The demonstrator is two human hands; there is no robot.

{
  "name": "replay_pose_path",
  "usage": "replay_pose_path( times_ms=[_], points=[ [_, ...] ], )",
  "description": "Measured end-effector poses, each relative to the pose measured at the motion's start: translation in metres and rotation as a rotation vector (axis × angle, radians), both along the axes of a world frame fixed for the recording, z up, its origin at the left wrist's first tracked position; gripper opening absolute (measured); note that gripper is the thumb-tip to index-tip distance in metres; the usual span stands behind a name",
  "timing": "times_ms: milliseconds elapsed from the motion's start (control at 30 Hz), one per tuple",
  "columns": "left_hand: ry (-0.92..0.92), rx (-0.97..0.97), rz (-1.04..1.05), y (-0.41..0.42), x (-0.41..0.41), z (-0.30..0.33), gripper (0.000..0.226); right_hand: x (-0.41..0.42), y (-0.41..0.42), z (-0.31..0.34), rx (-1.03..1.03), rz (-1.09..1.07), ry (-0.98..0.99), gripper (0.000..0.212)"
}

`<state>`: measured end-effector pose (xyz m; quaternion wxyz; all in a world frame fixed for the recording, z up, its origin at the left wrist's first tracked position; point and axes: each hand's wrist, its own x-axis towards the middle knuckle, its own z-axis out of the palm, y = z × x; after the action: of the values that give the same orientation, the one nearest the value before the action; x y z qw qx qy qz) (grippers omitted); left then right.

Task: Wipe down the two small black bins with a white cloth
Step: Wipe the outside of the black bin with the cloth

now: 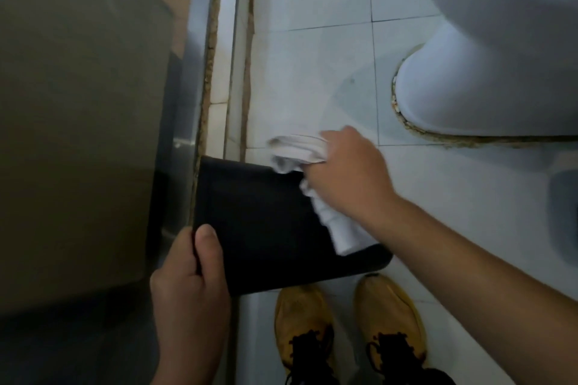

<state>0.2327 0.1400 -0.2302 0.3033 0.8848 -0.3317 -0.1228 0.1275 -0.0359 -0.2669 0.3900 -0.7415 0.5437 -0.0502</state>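
A white tiled floor [328, 72] is filling most of the view, running from a metal threshold strip [233, 50] with crumbling brown grout lines on one side to the rounded base of a white toilet [488, 78] on the other, where a ragged brown seal is showing along the foot. A dull grey-green panel [81, 103], perhaps a door or partition, is taking up the whole left part of the frame.

A small black bin [262, 228] is being held off the floor, lying tilted on its side above the threshold and just in front of the person's feet; one flat side is facing the camera.

The left hand [187, 287] is gripping the near left corner of the bin, thumb lying across the facing side and fingers curled behind it, so its grip is grasping the bin.

The right hand [347, 172] is reaching in from the right, its grip clenched around a bunched white cloth [312, 166]. The cloth is pressing on the far right edge of the bin, with one tail trailing down across the black surface.

Two yellow shoes [347, 328] with black laces are standing on the tiles just below the bin.
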Motion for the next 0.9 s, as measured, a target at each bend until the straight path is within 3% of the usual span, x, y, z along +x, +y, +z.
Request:
replay_pose_path(
  times_ms=[167, 267, 333, 467, 533, 600, 700, 733, 800, 867, 900],
  points=[
    [-0.11, 0.027, 0.055, -0.001, -0.006, -0.003, 0.042, 0.062, 0.037, 0.042, -0.183, 0.188, -0.35, 0.037],
    [-0.141, -0.021, 0.07, 0.001, -0.008, -0.006, 0.038, 0.061, 0.039, 0.034, -0.257, 0.229, -0.404, 0.05],
    [-0.163, -0.021, 0.063, 0.003, -0.009, -0.006, 0.037, 0.05, 0.026, 0.022, -0.216, 0.203, -0.326, 0.043],
    [-0.188, -0.036, 0.015, 0.008, -0.012, -0.008, 0.038, 0.009, -0.028, -0.019, -0.051, 0.097, 0.004, 0.008],
    [-0.176, -0.054, -0.005, 0.009, -0.012, -0.01, 0.041, -0.021, -0.05, -0.038, -0.035, 0.018, 0.133, 0.01],
    [-0.156, -0.047, 0.009, 0.014, -0.01, -0.016, 0.047, -0.045, -0.058, -0.049, -0.075, -0.094, 0.168, 0.009],
    [-0.124, -0.051, -0.007, 0.016, -0.011, -0.019, 0.046, -0.057, -0.043, -0.044, -0.108, -0.247, 0.025, 0.004],
    [-0.093, -0.06, -0.02, 0.016, -0.011, -0.016, 0.041, -0.054, -0.032, -0.036, -0.135, -0.242, -0.039, 0.007],
    [-0.006, -0.117, -0.091, 0.012, -0.014, -0.001, 0.019, -0.041, -0.006, -0.009, -0.159, -0.147, -0.173, 0.038],
    [0.032, -0.134, -0.153, 0.013, -0.011, 0.012, 0.02, -0.025, 0.021, 0.022, -0.184, -0.023, -0.304, 0.063],
    [0.094, -0.134, -0.159, 0.01, -0.007, 0.016, 0.021, -0.016, 0.033, 0.034, -0.223, 0.047, -0.355, 0.065]
  ],
)
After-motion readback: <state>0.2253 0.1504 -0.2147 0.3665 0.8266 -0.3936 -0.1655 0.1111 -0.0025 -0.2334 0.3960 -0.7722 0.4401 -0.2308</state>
